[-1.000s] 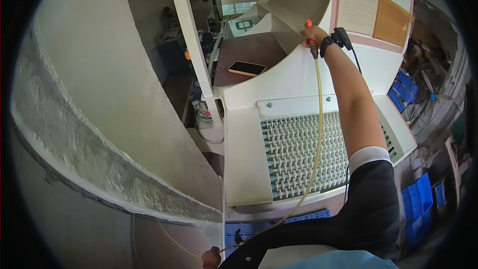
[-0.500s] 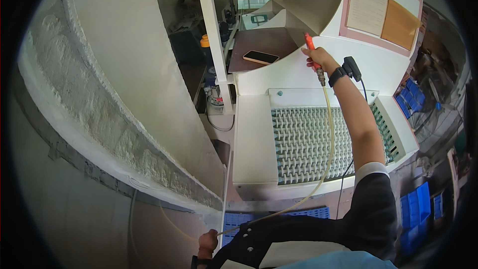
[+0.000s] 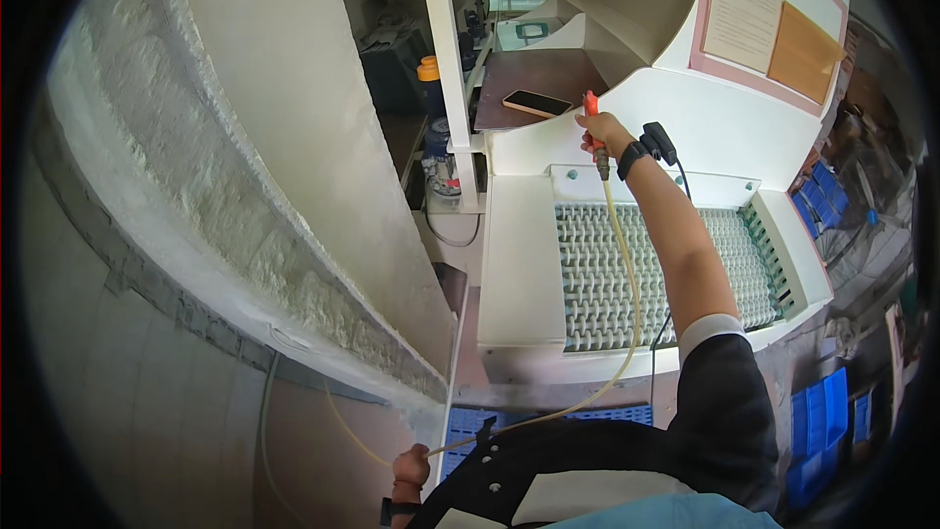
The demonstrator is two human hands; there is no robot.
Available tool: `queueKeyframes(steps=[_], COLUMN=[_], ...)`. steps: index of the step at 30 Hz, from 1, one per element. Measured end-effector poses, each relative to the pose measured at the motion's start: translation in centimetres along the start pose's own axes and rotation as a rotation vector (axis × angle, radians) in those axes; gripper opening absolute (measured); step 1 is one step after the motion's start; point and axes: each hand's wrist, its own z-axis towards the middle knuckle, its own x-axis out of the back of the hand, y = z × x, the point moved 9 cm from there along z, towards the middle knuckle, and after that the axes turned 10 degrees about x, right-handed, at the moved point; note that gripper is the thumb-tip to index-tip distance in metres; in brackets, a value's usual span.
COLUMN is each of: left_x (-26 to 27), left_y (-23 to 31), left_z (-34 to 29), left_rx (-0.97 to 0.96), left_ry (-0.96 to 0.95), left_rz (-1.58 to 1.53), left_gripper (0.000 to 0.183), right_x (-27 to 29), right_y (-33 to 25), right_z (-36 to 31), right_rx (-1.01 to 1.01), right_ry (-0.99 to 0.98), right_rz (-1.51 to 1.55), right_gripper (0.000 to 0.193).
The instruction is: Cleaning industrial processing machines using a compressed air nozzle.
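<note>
Head view: the right hand (image 3: 601,133) is stretched out toward the curved front edge of a white machine (image 3: 519,235); the left hand (image 3: 411,466) is low, near the bottom of the picture.
Right grip: fingers closed around a red nozzle (image 3: 591,104), its tip pointing away from the person.
Left grip: a fist around the pale yellow hose (image 3: 636,304), which runs on past it to the left.
Nozzle's place: in the right hand, near the phone (image 3: 538,102) lying on the brown shelf (image 3: 501,119); how far above the edge it is, I cannot tell.
Phone risk: a sideways swing of the nozzle, or a strong puff if it blows air, could push the phone along the shelf or off it.
Hose risk: the hose hangs in a slack curve across the roller bed (image 3: 602,269); whether it touches is unclear, but turning rollers could catch it if it sags.
Joint risk: a hard pull by the left hand would strain the metal connector (image 3: 602,163) and could drag the nozzle off aim.
Cord risk: a thin black cord (image 3: 683,181) trails from the black box (image 3: 659,142) at the right wrist; reaching farther could tighten it or cross it with the hose.
Footing risk: below, the hose passes over the blue mat (image 3: 597,414) in the picture; a dropped loop could trip the feet.
</note>
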Motion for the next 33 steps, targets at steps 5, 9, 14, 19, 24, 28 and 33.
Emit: queueKeyframes(steps=[5, 9, 14, 19, 24, 28, 33], left_x=[0.0, 0.4, 1.0, 0.8, 0.3, -0.2, -0.6], left_y=[-0.7, -1.2, -0.5, -0.3, -0.1, -0.4, -0.8], left_z=[-0.5, -0.7, -0.8, 0.0, 0.2, 0.0, 0.2], left_rx=[0.032, 0.044, 0.042, 0.019, 0.016, 0.009, 0.014], left_ry=[0.009, 0.025, 0.023, 0.015, 0.011, 0.016, 0.005], left_rz=[-0.031, -0.039, -0.046, -0.034, -0.026, -0.025, -0.026], left_gripper=[0.012, 0.012, 0.012, 0.012, 0.012, 0.012, 0.013], right_x=[-0.2, -1.0, -4.7, -7.9, -9.4, -10.4, -7.2], right_y=[0.7, 2.2, 2.9, 3.8, 4.2, 4.0, 2.8], right_z=[0.8, -0.4, -2.4, -3.3, -4.5, -3.9, -0.6], right_rx=[0.068, 0.058, 0.056, 0.059, 0.026, 0.05, 0.046], right_ry=[0.087, 0.069, -0.193, -0.307, -0.363, -0.377, -0.073], right_rz=[0.045, 0.08, -0.013, -0.014, -0.017, -0.01, 0.169], right_gripper=[0.046, 0.047, 0.046, 0.044, 0.041, 0.043, 0.042])
